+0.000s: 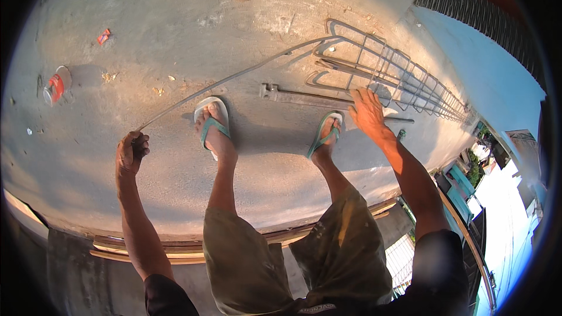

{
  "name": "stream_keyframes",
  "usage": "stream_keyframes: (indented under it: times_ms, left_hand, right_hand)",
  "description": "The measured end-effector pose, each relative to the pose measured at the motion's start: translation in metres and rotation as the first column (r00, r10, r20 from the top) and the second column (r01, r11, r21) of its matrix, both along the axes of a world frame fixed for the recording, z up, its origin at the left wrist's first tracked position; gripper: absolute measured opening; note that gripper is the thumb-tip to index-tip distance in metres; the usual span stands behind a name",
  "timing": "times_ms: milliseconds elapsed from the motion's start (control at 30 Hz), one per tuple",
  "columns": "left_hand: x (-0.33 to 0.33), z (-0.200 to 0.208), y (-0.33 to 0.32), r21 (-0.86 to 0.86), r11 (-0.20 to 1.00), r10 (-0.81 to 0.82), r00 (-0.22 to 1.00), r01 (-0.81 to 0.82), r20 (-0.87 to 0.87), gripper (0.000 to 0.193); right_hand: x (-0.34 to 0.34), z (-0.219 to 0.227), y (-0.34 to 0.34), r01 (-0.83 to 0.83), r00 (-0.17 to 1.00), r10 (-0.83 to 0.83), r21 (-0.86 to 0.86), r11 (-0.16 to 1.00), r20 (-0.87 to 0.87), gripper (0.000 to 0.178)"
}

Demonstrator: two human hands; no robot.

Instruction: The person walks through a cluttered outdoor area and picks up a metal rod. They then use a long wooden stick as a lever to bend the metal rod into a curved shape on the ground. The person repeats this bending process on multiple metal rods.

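Note:
My left hand is closed round the end of a long, thin steel rod. The rod rises in a shallow bend to the right, off the concrete floor, and meets the near end of a rebar cage. My right hand is beside the cage's lower near edge, fingers stretched out and somewhat apart. Whether its fingertips touch the cage I cannot tell. A heavy metal bar with a notched head lies on the floor between my feet and the cage; my right hand covers part of it from view.
Sandalled feet stand on the concrete floor. To the left lie a red-and-clear plastic cup and a small red wrapper. Wooden planks run behind my legs. A pale blue wall flanks the cage on the right.

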State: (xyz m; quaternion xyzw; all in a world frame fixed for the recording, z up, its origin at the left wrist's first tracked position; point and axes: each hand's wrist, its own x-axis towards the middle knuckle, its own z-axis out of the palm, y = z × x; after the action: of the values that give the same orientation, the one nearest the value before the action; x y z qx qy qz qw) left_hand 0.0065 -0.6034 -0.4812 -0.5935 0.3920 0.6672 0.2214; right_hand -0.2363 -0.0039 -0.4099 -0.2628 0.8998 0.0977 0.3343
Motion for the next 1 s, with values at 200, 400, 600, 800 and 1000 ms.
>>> stream_keyframes:
  times_ms: [200, 400, 600, 800, 1000]
  left_hand:
    - [0.025, 0.06, 0.031, 0.09, 0.994, 0.046, 0.981, -0.064, 0.191, 0.015]
    - [0.025, 0.07, 0.02, 0.203, 0.972, 0.08, 0.98, -0.118, 0.183, 0.009]
    - [-0.028, -0.011, -0.005, 0.063, 0.98, -0.171, 0.961, 0.189, -0.219, 0.013]
    - [-0.116, -0.046, -0.04, -0.376, 0.647, -0.65, 0.737, 0.664, 0.184, 0.037]
    - [-0.202, -0.059, -0.042, -0.65, 0.374, -0.492, 0.735, 0.662, 0.465, 0.047]
  right_hand:
    - [-0.074, -0.068, -0.165, -0.213, 0.898, 0.201, -0.013, 0.977, 0.391, 0.06]
    - [-0.097, -0.067, -0.165, -0.093, 0.774, 0.047, 0.04, 0.995, 0.632, 0.057]
    - [-0.115, -0.008, -0.146, -0.005, 0.898, 0.035, -0.07, 0.998, 0.438, 0.045]
    - [-0.051, 0.038, -0.141, 0.195, 0.966, -0.157, -0.183, 0.964, 0.205, 0.041]
    - [-0.038, 0.013, -0.147, 0.203, 0.975, -0.215, -0.172, 0.964, -0.055, 0.039]
